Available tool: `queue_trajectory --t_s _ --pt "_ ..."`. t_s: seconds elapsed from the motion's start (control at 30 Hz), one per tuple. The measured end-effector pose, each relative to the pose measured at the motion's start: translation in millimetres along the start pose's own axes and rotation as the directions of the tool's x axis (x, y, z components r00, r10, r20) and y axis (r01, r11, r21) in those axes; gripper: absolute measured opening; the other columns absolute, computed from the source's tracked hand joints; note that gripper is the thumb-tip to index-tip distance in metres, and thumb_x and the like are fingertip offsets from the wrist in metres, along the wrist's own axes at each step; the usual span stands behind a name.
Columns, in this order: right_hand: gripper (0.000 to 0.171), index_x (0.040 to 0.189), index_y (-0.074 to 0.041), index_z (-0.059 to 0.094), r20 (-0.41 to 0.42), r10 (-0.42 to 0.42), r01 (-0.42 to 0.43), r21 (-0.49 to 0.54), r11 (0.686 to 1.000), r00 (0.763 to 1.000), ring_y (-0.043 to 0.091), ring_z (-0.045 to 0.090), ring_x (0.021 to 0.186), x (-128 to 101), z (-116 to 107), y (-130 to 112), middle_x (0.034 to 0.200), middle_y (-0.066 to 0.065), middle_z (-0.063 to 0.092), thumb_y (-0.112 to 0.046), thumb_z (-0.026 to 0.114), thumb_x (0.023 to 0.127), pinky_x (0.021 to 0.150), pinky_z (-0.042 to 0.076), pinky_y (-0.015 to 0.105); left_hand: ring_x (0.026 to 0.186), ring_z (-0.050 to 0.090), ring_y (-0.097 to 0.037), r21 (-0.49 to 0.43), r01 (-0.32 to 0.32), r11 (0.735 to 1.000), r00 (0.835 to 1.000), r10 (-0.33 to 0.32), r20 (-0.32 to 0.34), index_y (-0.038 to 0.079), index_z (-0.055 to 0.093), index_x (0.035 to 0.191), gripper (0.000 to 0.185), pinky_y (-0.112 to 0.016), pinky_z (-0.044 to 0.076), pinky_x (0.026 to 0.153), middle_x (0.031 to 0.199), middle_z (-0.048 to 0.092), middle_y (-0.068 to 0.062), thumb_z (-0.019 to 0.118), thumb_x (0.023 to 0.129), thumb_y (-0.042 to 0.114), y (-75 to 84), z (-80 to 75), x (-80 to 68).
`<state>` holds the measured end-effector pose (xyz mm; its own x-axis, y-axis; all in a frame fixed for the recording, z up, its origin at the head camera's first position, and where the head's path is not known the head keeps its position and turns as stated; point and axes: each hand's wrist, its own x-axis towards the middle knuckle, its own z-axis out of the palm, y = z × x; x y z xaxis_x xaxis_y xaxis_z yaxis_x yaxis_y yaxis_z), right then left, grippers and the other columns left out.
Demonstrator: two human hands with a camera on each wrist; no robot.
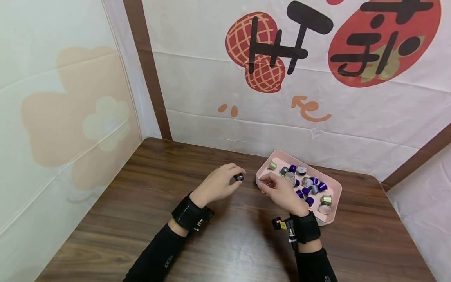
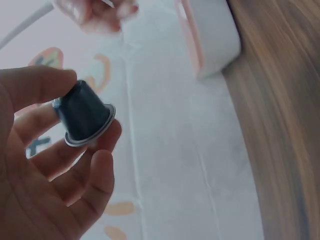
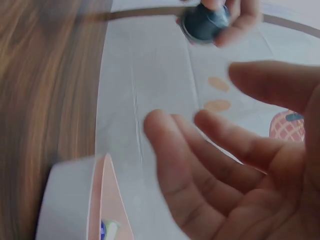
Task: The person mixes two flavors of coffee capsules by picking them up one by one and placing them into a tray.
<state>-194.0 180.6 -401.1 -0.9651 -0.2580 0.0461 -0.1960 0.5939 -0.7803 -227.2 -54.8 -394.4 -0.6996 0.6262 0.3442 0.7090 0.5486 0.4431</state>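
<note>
Beside pink tray [image 1: 335, 184], left hand [image 1: 218, 184] pinches smooth tapered capsule [image 2: 82, 112].

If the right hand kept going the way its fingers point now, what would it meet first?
Probably the left hand pinching a small dark coffee capsule; the right hand's relaxed fingers point leftward at it. Depth is uncertain.

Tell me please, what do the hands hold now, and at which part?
The left hand pinches a dark capsule by its sides, between thumb and fingertips. The right hand holds nothing; its fingers are relaxed beside the pink tray.
</note>
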Motion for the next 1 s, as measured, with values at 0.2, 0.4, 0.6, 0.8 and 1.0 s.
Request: queue_trajectory --t_s 0.2,0.4,0.6,0.8,1.0 --pt "0.033 0.119 -0.003 0.059 -0.027 -0.063 0.067 0.200 0.977 0.998 0.023 0.064 0.082 3 9 -4 0.096 0.009 0.064 -0.023 0.063 0.093 0.070 0.053 0.036 0.087 0.055 -0.010 0.011 -0.100 0.995 0.991 0.100 -0.093 0.007 0.058 0.124 0.043 -0.025 0.046 0.071 0.108 0.059 -0.002 0.071 0.083 0.010 11.8 1.4 -0.7" --pt "0.039 0.126 0.003 0.051 0.027 -0.073 0.053 0.460 0.886 0.997 0.038 0.060 0.097 3 17 -12 0.106 0.019 0.060 -0.018 0.060 0.095 0.085 0.049 0.047 0.090 0.057 -0.010 -0.036 -0.153 0.988 0.979 0.146 -0.145 0.004 0.060 0.118 0.041 -0.024 0.048 0.072 0.105 0.056 -0.002 0.075 0.080 0.005 18.1 3.5 -2.3" --pt "0.036 0.123 0.006 0.048 0.039 -0.038 0.006 0.623 0.782 0.999 0.023 0.061 0.093 1 22 -21 0.104 0.016 0.057 -0.011 0.059 0.094 0.089 0.047 0.047 0.093 0.057 -0.011 -0.035 -0.189 0.981 0.965 0.179 -0.192 0.006 0.064 0.109 0.034 -0.024 0.048 0.078 0.103 0.059 -0.001 0.077 0.078 0.005 19.6 6.5 -1.1" --pt "0.033 0.117 0.006 0.050 -0.010 -0.002 0.008 0.667 0.745 1.000 0.018 0.061 0.088 0 26 -26 0.098 0.014 0.059 -0.010 0.062 0.091 0.083 0.051 0.038 0.093 0.057 -0.014 -0.007 -0.193 0.981 0.949 0.184 -0.257 0.007 0.065 0.105 0.033 -0.026 0.047 0.079 0.101 0.062 -0.001 0.079 0.075 0.006 22.1 9.6 -0.5" --pt "0.031 0.115 0.005 0.050 -0.015 0.022 -0.006 0.676 0.737 1.000 0.019 0.060 0.086 0 29 -26 0.097 0.014 0.058 -0.008 0.063 0.090 0.087 0.047 0.050 0.093 0.057 -0.013 -0.017 -0.178 0.984 0.947 0.166 -0.276 0.007 0.065 0.104 0.035 -0.026 0.048 0.077 0.100 0.062 0.000 0.081 0.073 0.006 22.3 14.4 -2.8"
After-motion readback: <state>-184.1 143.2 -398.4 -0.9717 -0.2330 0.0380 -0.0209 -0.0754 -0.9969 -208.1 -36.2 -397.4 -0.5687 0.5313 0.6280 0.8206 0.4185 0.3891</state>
